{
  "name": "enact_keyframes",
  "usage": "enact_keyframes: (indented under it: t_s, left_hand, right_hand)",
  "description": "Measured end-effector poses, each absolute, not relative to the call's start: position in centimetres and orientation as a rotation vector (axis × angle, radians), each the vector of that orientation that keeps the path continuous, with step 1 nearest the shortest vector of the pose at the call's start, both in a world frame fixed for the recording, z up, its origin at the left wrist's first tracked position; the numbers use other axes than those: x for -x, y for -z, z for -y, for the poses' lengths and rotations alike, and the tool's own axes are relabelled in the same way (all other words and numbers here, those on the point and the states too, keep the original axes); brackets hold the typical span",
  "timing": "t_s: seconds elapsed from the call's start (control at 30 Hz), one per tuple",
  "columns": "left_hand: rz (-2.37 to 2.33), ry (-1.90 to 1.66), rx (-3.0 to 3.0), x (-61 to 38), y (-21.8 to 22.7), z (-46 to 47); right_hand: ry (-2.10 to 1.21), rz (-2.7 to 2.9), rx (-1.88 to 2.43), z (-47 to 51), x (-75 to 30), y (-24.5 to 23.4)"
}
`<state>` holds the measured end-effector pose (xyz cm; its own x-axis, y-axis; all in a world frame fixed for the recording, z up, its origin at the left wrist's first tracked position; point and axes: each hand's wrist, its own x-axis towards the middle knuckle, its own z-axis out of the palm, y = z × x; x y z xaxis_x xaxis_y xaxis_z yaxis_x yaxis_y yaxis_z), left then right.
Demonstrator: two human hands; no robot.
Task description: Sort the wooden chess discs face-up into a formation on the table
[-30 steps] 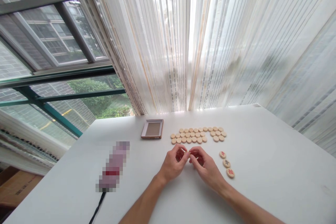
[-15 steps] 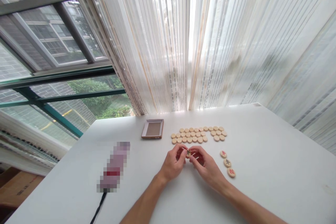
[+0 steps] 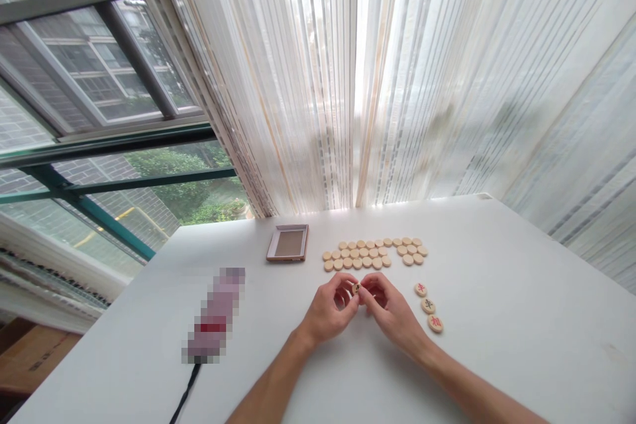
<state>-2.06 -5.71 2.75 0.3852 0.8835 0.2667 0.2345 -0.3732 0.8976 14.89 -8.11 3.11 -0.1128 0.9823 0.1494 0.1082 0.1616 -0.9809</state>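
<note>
Between the fingertips of my left hand [image 3: 332, 305] and my right hand [image 3: 385, 303] is one round wooden Chinese chess piece [image 3: 356, 288], its dark character facing me and partly covered by the fingers. Both hands pinch it just above the white table. Beyond them, several pale chess pieces [image 3: 365, 253] lie in rows with blank faces up. To the right of my right hand, three pieces form a slanting column: a red-marked piece [image 3: 421, 289], a black-marked piece [image 3: 428, 305] and another red-marked piece [image 3: 436, 324].
A shallow square tray [image 3: 288, 243] stands at the back left of the white table [image 3: 501, 318]. Nearer on the left lies a blurred-out purple object [image 3: 216, 315] with a black cord [image 3: 186, 391]. Curtains [image 3: 338, 79] hang behind the far edge, and a cardboard box [image 3: 37, 354] is at lower left.
My right fingers have shifted over the held chess piece, covering more of its character. The view has moved very slightly; the pieces on the table lie as before.
</note>
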Motion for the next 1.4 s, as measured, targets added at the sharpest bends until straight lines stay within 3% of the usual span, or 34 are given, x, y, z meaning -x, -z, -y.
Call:
enact_keyframes:
  t_s: [1.4]
  left_hand:
    - [-1.06, -1.024, -1.806, 1.8, -2.4, 5.5]
  right_hand:
    - [-1.089, 1.482, 1.067, 7.9, -15.1, -2.2]
